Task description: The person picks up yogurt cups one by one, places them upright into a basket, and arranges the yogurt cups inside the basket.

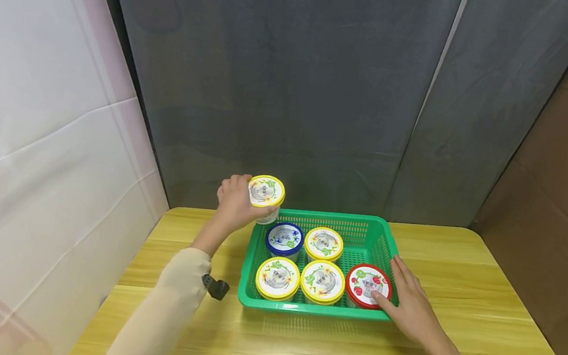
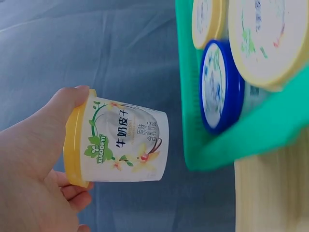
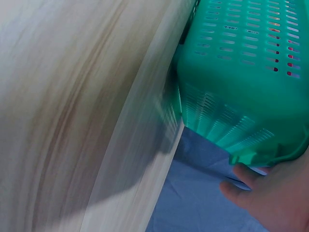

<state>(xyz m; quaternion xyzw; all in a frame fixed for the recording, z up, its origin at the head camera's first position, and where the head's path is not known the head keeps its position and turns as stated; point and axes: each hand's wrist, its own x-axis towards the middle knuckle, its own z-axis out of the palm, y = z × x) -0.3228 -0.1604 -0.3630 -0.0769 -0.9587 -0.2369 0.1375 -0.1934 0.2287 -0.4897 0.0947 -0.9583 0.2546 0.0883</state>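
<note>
My left hand grips a white paper cup with a yellow lid around its lid, holding it up at the basket's back left corner. Green leaves, a flower and printed characters show on its side. My right hand holds the right rim of the green plastic basket, its thumb reaching over a red-lidded cup. Inside the basket stand a blue-lidded cup and three yellow-lidded cups, arranged in two rows with the red one at the front right.
The basket rests on a wood-grain table close to its back edge. Behind hangs a dark grey cloth. A white sheet stands on the left and a brown panel on the right.
</note>
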